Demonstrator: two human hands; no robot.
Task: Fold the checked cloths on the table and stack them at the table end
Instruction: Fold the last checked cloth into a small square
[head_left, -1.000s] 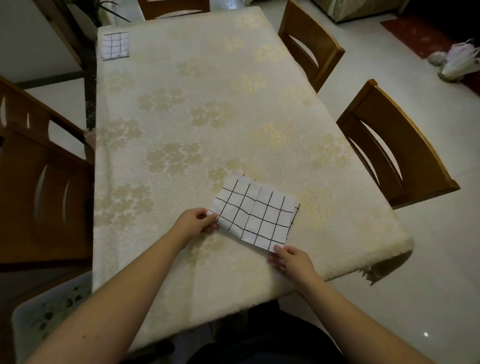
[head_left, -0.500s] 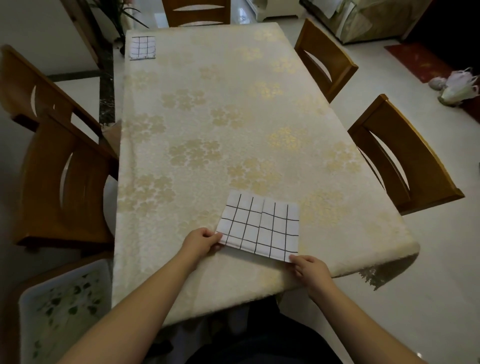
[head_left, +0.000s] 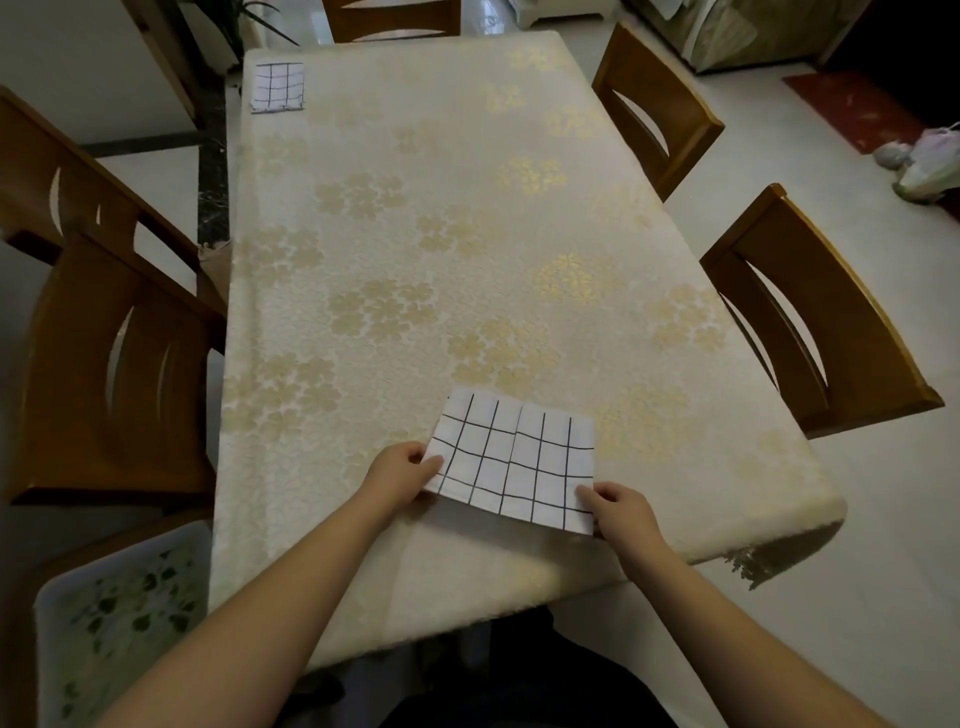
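Cream floral-embossed tablecloth (head_left: 467, 208) under rectangular checked cloth (head_left: 519, 462), near corners pinched by left hand (head_left: 400, 478) and right hand (head_left: 621, 512).

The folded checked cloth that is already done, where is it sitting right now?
In the head view, the folded cloth lies at the far left corner of the table, beside a plant.

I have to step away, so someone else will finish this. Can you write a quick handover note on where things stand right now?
Left hand pinches the near-left corner of the checked cloth; right hand pinches its near-right corner.
The cloth lies partly folded at the near end of the table, near edge lifted.
Done: one folded cloth sits at the far-left corner.
Left: finish folding this cloth and stack it on the far one.
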